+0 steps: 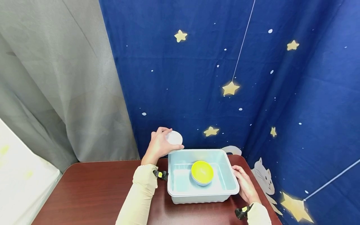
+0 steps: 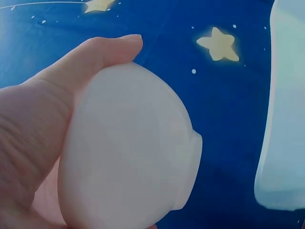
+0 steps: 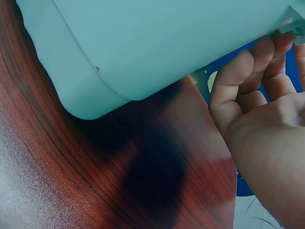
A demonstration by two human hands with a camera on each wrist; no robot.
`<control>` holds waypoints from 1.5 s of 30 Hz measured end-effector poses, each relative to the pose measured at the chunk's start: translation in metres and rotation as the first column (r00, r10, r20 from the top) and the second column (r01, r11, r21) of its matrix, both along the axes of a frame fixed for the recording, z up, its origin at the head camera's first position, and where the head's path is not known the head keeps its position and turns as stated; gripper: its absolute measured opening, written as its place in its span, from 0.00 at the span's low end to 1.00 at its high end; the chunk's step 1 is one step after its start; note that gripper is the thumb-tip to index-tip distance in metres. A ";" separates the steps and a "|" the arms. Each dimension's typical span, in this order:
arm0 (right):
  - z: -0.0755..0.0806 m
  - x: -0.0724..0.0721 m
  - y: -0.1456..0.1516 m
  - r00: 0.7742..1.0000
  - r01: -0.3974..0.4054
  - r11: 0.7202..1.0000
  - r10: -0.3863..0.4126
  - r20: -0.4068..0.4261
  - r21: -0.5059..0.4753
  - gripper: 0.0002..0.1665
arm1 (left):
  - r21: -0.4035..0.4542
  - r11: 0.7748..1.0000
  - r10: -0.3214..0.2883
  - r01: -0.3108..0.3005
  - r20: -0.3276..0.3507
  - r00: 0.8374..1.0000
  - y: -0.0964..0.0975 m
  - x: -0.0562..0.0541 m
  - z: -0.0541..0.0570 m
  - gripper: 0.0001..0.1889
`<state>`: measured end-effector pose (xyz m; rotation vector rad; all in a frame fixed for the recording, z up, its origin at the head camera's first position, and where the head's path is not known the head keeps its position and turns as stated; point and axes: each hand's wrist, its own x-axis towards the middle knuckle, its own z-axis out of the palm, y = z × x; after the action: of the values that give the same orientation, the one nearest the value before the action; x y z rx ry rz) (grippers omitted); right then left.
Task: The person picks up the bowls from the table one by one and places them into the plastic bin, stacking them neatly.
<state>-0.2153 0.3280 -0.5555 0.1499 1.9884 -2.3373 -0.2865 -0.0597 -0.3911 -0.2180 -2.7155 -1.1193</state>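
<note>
In my left hand (image 1: 161,144) is a white bowl (image 1: 175,137), gripped by its edge above the back left corner of a pale blue plastic basin (image 1: 202,198). The left wrist view shows the bowl's smooth outside (image 2: 128,148) and its foot ring, with the thumb along its upper edge. Inside the basin sits a bowl with a yellow inside (image 1: 202,172) and a pale outside. My right hand (image 1: 244,182) is at the basin's right rim; the right wrist view shows its curled fingers (image 3: 238,67) against the rim's underside. The right thumb is hidden.
The basin stands on a dark red wooden table (image 1: 112,190), near its back edge. Behind hangs a blue curtain (image 1: 182,78) with stars, and a grey curtain (image 1: 84,78) at the left. White cloth (image 1: 19,175) lies beyond the table's left side.
</note>
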 end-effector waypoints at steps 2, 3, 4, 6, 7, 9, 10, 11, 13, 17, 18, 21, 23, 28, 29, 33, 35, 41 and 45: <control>0.000 0.000 0.000 1.000 -0.002 1.000 0.002 -0.001 -0.001 0.05 | -0.012 1.000 -0.014 0.014 -0.009 1.000 0.005 -0.003 0.000 0.52; 0.000 0.000 0.000 1.000 0.000 1.000 0.000 0.002 -0.003 0.05 | -0.016 1.000 -0.023 0.023 -0.013 1.000 0.007 -0.004 0.000 0.52; -0.001 0.000 0.001 1.000 0.003 1.000 -0.003 0.001 -0.005 0.05 | -0.020 0.999 -0.032 0.032 -0.018 0.999 0.009 -0.005 0.000 0.52; 0.000 0.000 0.002 1.000 0.009 1.000 -0.009 0.002 -0.008 0.05 | -0.018 0.999 -0.047 0.047 -0.025 0.999 0.014 -0.008 0.001 0.52; 0.000 0.000 0.002 1.000 0.011 1.000 -0.011 0.004 -0.008 0.05 | -0.020 0.998 -0.053 0.053 -0.028 0.998 0.016 -0.009 0.001 0.52; -0.001 0.000 0.003 1.000 0.009 1.000 -0.009 0.007 -0.006 0.04 | -0.020 0.998 -0.059 0.059 -0.023 0.998 0.020 -0.011 0.001 0.53; -0.001 0.000 0.003 1.000 0.003 1.000 -0.003 0.008 -0.003 0.04 | -0.021 0.998 -0.061 0.060 -0.022 0.998 0.022 -0.011 0.000 0.53; 0.000 0.000 0.003 1.000 -0.001 1.000 0.001 0.008 -0.002 0.04 | -0.023 0.998 -0.061 0.061 -0.021 0.998 0.024 -0.012 0.000 0.53; -0.001 0.000 0.003 1.000 0.000 1.000 0.000 0.006 -0.002 0.04 | -0.029 0.997 -0.067 0.066 -0.023 0.997 0.027 -0.012 -0.002 0.53; -0.001 -0.001 0.003 1.000 0.001 1.000 -0.001 0.005 0.000 0.03 | -0.022 0.996 -0.090 0.089 -0.047 0.995 0.034 -0.013 -0.007 0.53; -0.001 -0.001 0.002 1.000 0.001 1.000 -0.001 0.005 0.003 0.03 | -0.021 0.995 -0.098 0.097 -0.054 0.994 0.035 -0.014 -0.008 0.53; -0.001 -0.001 0.002 1.000 0.001 1.000 -0.001 0.006 0.009 0.03 | -0.019 0.991 -0.130 0.129 -0.067 0.989 0.040 -0.016 -0.013 0.53; -0.002 -0.001 0.002 1.000 0.003 1.000 -0.003 0.010 0.007 0.02 | -0.014 0.988 -0.155 0.154 -0.062 0.986 0.044 -0.017 -0.016 0.53; -0.003 0.000 0.003 1.000 -0.006 1.000 0.006 0.017 0.003 0.02 | -0.003 0.973 -0.231 0.231 -0.030 0.973 0.051 -0.023 -0.023 0.51; -0.003 0.000 0.003 1.000 -0.005 1.000 0.005 0.017 0.004 0.02 | 0.002 0.968 -0.252 0.252 -0.024 0.967 0.052 -0.024 -0.024 0.51; -0.005 0.001 0.004 1.000 -0.002 1.000 0.001 0.012 0.006 0.02 | 0.015 0.941 -0.339 0.339 -0.019 0.941 0.059 -0.028 -0.029 0.50; -0.006 0.001 0.004 1.000 -0.014 1.000 0.014 0.010 0.009 0.02 | 0.019 0.928 -0.373 0.373 -0.003 0.928 0.063 -0.028 -0.032 0.49; -0.008 -0.001 0.005 0.999 -0.036 0.999 0.036 0.003 0.002 0.02 | 0.070 0.890 -0.456 0.451 0.086 0.886 0.070 -0.027 -0.039 0.49; -0.007 -0.002 0.005 0.999 -0.039 0.999 0.039 -0.011 -0.002 0.02 | 0.099 0.871 -0.490 0.482 0.106 0.865 0.074 -0.027 -0.043 0.47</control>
<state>-0.2176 0.3332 -0.5629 0.0983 1.9747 -2.3218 -0.3131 0.0139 -0.4344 -0.8954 -2.8042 -1.3892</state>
